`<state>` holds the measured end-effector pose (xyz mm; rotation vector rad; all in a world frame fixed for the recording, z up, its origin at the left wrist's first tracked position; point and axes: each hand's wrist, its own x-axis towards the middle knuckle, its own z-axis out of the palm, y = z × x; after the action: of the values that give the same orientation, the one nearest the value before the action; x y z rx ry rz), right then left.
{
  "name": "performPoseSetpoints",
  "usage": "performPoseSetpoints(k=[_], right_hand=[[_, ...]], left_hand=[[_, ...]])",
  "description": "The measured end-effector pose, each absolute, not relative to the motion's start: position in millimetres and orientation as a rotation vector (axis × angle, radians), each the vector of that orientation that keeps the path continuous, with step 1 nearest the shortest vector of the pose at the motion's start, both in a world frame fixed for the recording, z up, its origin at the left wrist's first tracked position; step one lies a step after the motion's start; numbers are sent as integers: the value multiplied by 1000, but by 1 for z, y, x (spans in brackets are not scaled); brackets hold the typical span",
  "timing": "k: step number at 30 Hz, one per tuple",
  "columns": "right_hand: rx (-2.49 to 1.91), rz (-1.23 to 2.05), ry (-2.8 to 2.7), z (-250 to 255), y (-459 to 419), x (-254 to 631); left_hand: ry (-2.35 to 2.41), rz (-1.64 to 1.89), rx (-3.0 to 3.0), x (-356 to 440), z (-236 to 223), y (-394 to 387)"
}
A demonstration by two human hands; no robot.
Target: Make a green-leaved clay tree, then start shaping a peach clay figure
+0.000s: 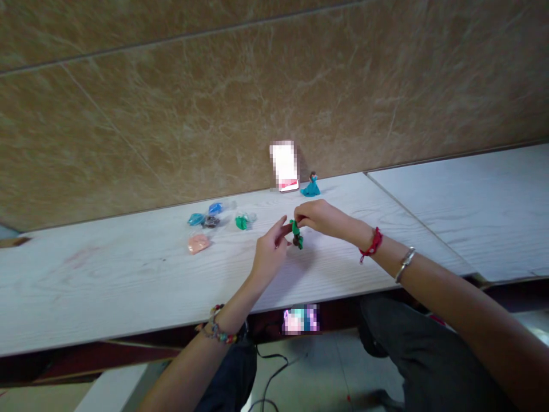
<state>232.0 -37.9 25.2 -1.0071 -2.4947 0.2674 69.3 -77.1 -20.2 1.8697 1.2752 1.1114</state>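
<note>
Between my two hands is a small green and brown clay figure (297, 233), held just above the white tabletop. My left hand (271, 247) grips it from the left, thumb and fingers bent towards it. With closed fingertips, my right hand (321, 218) pinches the green upper part from the right. The fingers partly cover the figure, so its exact shape is unclear. Just beyond my right hand stands a figurine in a teal dress (311, 186). An open bag of green clay (242, 222) lies to the left of my left hand.
Packets of teal (196, 219), blue (215, 208), dark (211, 221) and peach clay (199, 244) lie farther left on the white table (128, 274). A bright phone (283, 166) leans against the tiled wall (206, 114). Another lit screen (301, 319) sits below the front edge.
</note>
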Motion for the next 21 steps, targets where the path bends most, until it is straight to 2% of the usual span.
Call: performPoseSetpoints(k=[13,21], right_hand=[[-922,242,-2463,21,-27,231],[-923,264,-2458,21,-21,240]], left_hand=[[1249,1049,1884,65,-16,-77],[1468,1018,1857,66,-7,-77]])
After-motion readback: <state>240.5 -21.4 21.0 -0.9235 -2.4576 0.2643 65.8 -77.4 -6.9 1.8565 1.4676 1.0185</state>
